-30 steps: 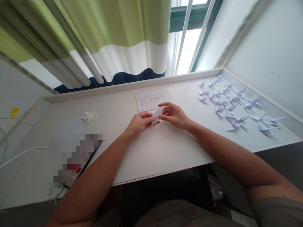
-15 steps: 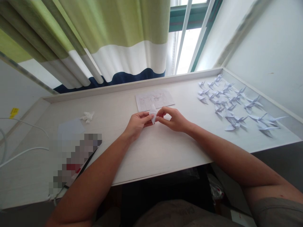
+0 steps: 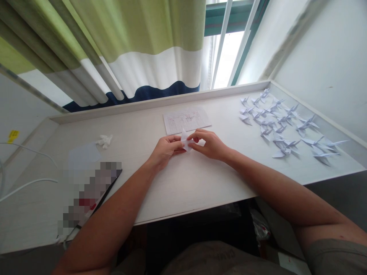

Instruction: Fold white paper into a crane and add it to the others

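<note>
Both my hands meet over the middle of the white desk (image 3: 186,183), pinching a small folded piece of white paper (image 3: 185,138) between them. My left hand (image 3: 166,149) grips its left side with thumb and fingers closed. My right hand (image 3: 210,144) pinches its right side, fingers curled. The paper's point sticks up between the fingertips. A printed sheet (image 3: 186,120) lies flat just behind my hands.
Several folded white paper cranes (image 3: 282,124) stand in rows at the right end of the desk. A crumpled white scrap (image 3: 104,140) and a pale paper square (image 3: 83,154) lie at the left, beside a blurred dark object (image 3: 88,193). White cables (image 3: 25,183) run at the far left. A striped curtain (image 3: 120,49) hangs behind.
The folded paper has turned from lying sideways between my hands to pointing upward. My right fingers have closed in onto it, and both hands have drawn slightly together.
</note>
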`<state>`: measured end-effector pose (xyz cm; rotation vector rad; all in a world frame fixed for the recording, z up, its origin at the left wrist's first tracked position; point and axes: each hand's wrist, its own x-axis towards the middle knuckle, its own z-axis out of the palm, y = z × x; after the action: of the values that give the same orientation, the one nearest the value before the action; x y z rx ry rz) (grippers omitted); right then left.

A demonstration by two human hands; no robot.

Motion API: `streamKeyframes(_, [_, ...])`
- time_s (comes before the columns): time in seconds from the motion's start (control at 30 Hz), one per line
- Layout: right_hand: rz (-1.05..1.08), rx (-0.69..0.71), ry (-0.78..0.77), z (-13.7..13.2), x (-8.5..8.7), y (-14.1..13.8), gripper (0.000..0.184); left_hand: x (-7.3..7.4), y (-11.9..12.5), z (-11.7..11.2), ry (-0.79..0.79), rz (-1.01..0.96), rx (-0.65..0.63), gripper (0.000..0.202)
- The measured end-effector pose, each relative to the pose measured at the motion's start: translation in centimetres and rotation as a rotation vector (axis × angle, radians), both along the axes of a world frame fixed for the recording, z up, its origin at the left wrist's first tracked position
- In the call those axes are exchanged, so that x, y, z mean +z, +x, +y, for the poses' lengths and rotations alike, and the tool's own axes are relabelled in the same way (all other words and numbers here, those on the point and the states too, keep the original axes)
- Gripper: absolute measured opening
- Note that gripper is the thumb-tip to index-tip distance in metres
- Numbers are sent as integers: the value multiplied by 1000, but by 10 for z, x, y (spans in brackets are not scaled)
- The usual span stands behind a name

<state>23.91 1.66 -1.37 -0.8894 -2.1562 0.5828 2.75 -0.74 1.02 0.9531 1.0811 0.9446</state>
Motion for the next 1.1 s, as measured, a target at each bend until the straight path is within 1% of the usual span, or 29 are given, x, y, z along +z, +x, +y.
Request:
streamKeyframes(0.07, [-26,9,83,1,-1,3,11,-1,-2,1,-4,-18,-18,21])
streamKeyframes(0.17, [-124,46,271,2,0,6,15,-2,-4,3,-21,-12,-6,16])
streamKeyframes(0.23, [-217,92,368,0,3,7,17,-2,-4,4,-30,15,1,15])
streamKeyframes(0.33, [-312,196,448,-2,7,8,15,-2,-4,4,-38,37,-1,19])
streamKeyframes(0.4, [-327,240,479,-3,8,8,17,-2,-5,4,-49,33,5,18])
streamKeyframes(0.53, [-301,253,524,-4,10,8,29,-2,-5,4,-77,7,8,14])
streamKeyframes(0.73, [-331,252,613,-8,14,5,29,2,-5,4,-128,-79,-14,10])
streamKeyframes(0.83, [-359,249,630,-9,16,5,30,1,-6,5,-133,-93,-27,9])
streamKeyframes(0.93, [-364,239,618,-9,16,6,30,1,-7,5,-127,-125,-50,14])
streamKeyframes(1.1, [-334,169,620,-7,16,11,24,4,-7,3,-96,-197,-157,25])
